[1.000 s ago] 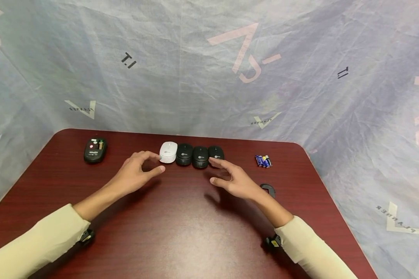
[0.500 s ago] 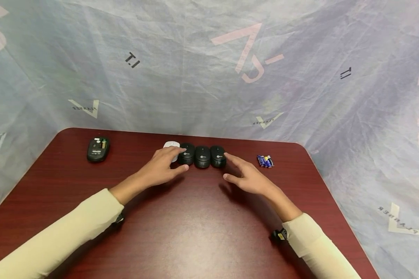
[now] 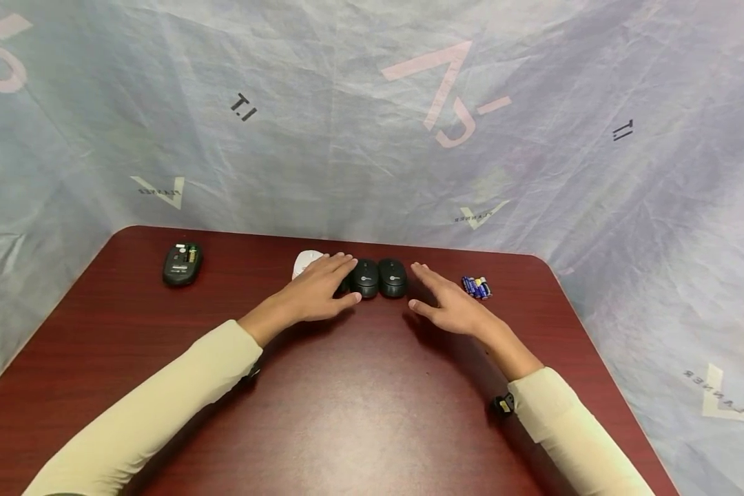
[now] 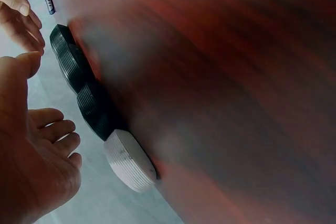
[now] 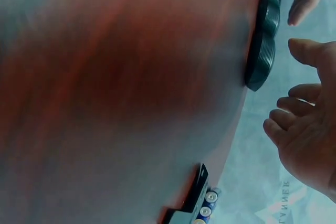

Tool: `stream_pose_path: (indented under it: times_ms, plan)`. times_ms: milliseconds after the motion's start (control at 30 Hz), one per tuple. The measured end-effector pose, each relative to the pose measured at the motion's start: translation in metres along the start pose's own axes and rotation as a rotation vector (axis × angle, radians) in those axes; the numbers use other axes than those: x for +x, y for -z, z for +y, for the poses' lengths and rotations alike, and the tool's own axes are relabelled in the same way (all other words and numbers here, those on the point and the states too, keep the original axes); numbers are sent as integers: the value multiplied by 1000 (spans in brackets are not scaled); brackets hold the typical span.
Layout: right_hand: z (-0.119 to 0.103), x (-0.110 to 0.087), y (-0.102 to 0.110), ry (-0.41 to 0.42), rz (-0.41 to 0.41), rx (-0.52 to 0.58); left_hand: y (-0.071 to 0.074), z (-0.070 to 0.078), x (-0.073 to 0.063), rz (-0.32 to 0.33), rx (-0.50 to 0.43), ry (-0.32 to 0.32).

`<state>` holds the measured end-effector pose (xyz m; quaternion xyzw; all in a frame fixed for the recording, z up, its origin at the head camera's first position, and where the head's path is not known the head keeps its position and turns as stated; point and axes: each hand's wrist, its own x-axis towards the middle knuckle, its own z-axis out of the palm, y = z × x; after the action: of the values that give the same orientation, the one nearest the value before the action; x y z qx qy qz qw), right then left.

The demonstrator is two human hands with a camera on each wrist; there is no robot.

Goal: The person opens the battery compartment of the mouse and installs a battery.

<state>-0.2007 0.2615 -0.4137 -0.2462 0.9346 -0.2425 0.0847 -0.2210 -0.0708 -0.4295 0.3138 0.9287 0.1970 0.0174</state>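
A white computer mouse (image 3: 306,260) stands at the left end of a row with several black computer mice (image 3: 366,275) beside it. My left hand (image 3: 319,288) is over the row's left part, fingers extended. It covers most of one black mouse and part of the white one. In the left wrist view that hand (image 4: 42,145) holds nothing, apart from the white mouse (image 4: 128,161). My right hand (image 3: 452,306), fingers extended and holding nothing, is just right of the rightmost black mouse (image 3: 393,275). The right wrist view shows a gap between this hand (image 5: 304,124) and the nearest black mouse (image 5: 261,59).
An upturned black mouse (image 3: 182,264) with its battery compartment uncovered lies at the table's back left. Several blue batteries (image 3: 476,286) lie at the back right. Near them is a black cover (image 5: 197,187), hidden by my right arm in the head view. Printed cloth (image 3: 322,124) hangs behind the table.
My left hand has moved right, from beside the white mouse to over the row. My right hand has shifted right, off the rightmost black mouse. The view has also turned slightly.
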Motion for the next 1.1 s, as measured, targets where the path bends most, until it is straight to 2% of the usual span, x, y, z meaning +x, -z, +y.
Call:
stream_pose_path:
  times_ms: [100, 133, 233, 333, 533, 800, 867, 1100]
  plan:
    - [3, 3, 2, 14, -24, -20, -19, -16, 14, 7, -38, -40]
    - [4, 3, 3, 20, -37, -26, -21, -16, 17, -1, -34, -47]
    - [5, 5, 3, 29, -83, -44, -24, -10, 22, -24, -3, -60]
    - [3, 6, 3, 32, -124, -64, -13, 15, 19, -95, 82, -50]
    - [-1, 10, -2, 47, -149, -112, -17, 31, 27, -134, 155, -84]
    - [-6, 13, -6, 63, -171, -160, -23, 43, 32, -173, 168, -90]
    - [-6, 13, -7, 70, -169, -169, -27, 41, 33, -167, 153, -99]
    - [-9, 9, -6, 84, -148, -206, -27, 47, 32, -167, 161, -116]
